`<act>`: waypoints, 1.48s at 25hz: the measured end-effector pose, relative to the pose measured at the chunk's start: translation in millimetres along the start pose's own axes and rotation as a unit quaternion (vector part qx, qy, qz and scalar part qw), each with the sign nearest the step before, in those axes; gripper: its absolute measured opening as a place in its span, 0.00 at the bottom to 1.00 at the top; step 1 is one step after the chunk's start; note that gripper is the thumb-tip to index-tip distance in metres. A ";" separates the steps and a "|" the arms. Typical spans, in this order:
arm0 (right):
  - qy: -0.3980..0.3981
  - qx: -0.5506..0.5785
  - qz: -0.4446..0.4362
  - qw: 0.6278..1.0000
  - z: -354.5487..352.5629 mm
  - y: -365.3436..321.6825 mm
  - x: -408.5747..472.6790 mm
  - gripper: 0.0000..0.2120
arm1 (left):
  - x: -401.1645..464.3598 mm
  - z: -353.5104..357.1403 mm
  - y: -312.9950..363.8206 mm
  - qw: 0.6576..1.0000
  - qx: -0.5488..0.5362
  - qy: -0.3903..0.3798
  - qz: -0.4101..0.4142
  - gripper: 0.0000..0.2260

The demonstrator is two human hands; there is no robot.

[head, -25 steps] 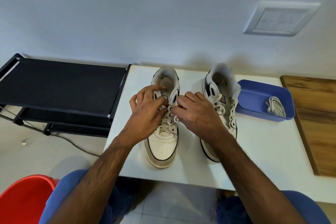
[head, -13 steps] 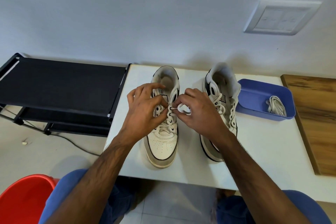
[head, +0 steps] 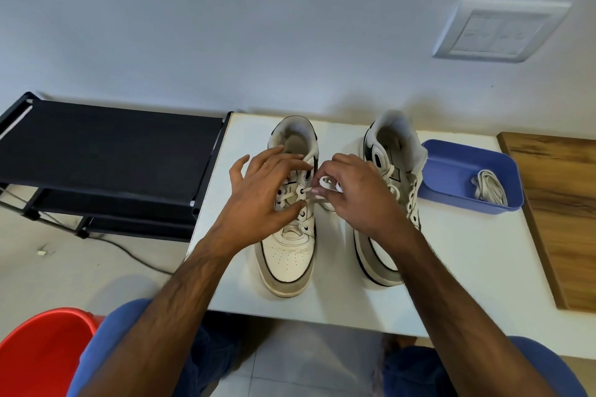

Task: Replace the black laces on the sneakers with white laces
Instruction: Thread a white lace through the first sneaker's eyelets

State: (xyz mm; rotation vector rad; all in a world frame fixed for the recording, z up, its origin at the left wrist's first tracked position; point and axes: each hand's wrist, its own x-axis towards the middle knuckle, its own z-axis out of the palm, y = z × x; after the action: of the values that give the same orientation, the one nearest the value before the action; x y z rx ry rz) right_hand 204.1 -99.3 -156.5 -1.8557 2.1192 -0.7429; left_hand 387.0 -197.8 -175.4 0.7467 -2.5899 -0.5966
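Two white sneakers stand side by side on a white table point(head: 458, 267), toes toward me. The left sneaker point(head: 288, 255) carries a white lace point(head: 325, 185) through its lower eyelets. My right hand point(head: 358, 200) pinches a loop of that lace just right of the shoe's upper eyelets. My left hand point(head: 263, 196) rests on the shoe's tongue and left side, fingers spread, thumb pressing near the lace crossing. The right sneaker point(head: 392, 177) is threaded with a white lace and partly hidden behind my right wrist. No black lace is visible.
A blue tray point(head: 451, 177) at the right holds a bundled white lace point(head: 488, 192). A wooden board point(head: 561, 213) lies at the far right. A black rack point(head: 106, 158) stands left of the table and a red bucket point(head: 42, 351) is on the floor.
My right hand has drawn the lace out to the right into a loop. My left hand's fingers have opened and spread over the shoe.
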 end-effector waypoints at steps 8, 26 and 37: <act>0.013 -0.009 -0.002 1.000 0.9 -2.5 -1.3 0.04 | 0.2 -1.2 1.5 1.000 -0.020 0.006 -0.014 0.27; 0.052 0.449 0.225 0.863 -103.3 9.8 55.4 0.07 | -4.6 -3.4 15.2 0.989 0.102 0.073 0.080 0.12; 0.003 0.011 0.066 0.998 -89.3 10.1 33.7 0.11 | -3.4 14.1 30.6 0.993 0.100 0.025 0.056 0.08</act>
State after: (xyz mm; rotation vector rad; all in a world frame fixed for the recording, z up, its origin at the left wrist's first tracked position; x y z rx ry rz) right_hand 146.2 -111.6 -80.9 -1.6856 2.2027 -0.7387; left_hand 370.6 -168.2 -173.0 0.6615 -2.6513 -0.2830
